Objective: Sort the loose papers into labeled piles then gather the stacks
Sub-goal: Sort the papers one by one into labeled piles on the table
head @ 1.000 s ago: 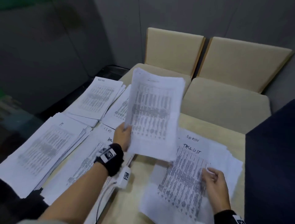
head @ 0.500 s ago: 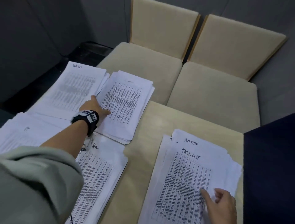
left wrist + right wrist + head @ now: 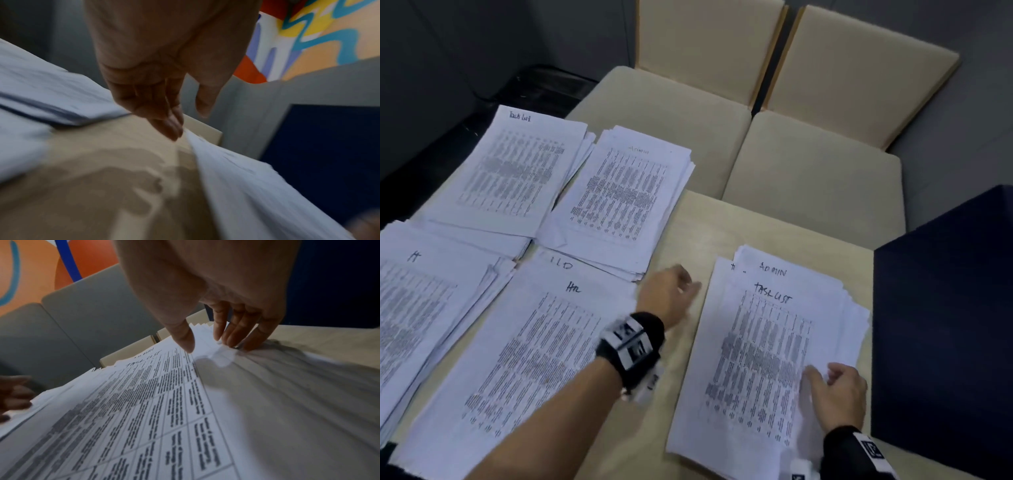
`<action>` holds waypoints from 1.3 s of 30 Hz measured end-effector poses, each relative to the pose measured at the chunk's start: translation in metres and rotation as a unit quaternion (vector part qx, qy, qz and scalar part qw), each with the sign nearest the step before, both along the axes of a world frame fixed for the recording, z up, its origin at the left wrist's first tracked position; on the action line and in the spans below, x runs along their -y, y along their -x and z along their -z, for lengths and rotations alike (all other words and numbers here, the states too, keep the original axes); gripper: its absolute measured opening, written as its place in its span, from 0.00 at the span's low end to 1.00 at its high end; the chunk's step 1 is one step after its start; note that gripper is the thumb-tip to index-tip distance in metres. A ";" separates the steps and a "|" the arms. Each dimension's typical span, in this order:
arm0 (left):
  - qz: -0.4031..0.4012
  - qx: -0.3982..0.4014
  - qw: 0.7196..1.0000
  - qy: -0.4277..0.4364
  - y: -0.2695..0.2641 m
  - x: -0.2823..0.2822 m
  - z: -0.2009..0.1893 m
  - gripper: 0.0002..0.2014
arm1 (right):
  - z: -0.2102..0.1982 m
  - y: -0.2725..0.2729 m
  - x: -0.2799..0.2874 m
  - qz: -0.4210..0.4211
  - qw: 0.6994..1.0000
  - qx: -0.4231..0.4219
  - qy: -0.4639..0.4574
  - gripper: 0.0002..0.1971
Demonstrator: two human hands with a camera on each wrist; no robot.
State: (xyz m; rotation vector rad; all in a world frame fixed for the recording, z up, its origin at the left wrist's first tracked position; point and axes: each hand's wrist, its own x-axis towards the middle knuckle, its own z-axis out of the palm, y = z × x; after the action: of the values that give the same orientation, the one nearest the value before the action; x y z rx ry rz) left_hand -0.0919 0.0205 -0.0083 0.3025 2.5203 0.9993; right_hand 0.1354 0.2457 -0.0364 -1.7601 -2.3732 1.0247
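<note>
- Head view: my left hand point(image 3: 671, 294), empty and loose, comes across the worktop point(image 3: 695, 233) toward the unsorted pile point(image 3: 763, 346) at lower right. A moment ago it was up at the Admin pile point(image 3: 619, 198).
- Left wrist view: fingers point(image 3: 164, 120) open, near the pile's edge.
- Right wrist view: my right hand point(image 3: 216, 308) presses fingertips point(image 3: 232, 339) on the pile. I should lift only the top sheet.

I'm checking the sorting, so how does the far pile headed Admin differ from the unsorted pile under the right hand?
The Admin pile lies untouched; the unsorted pile has the right hand resting on it. The Admin pile sits farther away, the unsorted pile nearer, its top sheet headed Task List. Both hold printed tables.
</note>
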 end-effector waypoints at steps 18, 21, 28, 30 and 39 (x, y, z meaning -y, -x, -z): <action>0.128 0.093 0.987 -0.020 -0.099 -0.034 -0.002 0.13 | -0.005 -0.033 0.003 0.060 0.977 -0.173 0.107 0.30; 0.163 0.154 0.966 -0.131 -0.100 -0.030 -0.012 0.08 | -0.002 -0.040 -0.002 0.098 0.957 -0.232 0.145 0.33; 0.062 0.022 0.996 -0.067 -0.084 -0.016 0.008 0.19 | -0.018 -0.046 0.004 0.121 0.884 -0.384 0.239 0.06; -0.035 0.029 0.999 -0.017 -0.077 -0.015 0.017 0.18 | -0.021 -0.046 0.007 0.113 0.880 -0.394 0.238 0.09; 0.011 0.035 0.996 -0.086 -0.080 -0.012 0.008 0.10 | -0.029 -0.054 -0.001 0.132 0.890 -0.389 0.197 0.11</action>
State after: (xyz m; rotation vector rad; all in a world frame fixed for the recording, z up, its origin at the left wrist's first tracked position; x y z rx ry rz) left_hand -0.0115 0.0322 -0.0159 0.3383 2.3691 1.1992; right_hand 0.1896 0.2466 -0.0073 -1.3042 -1.4647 1.8106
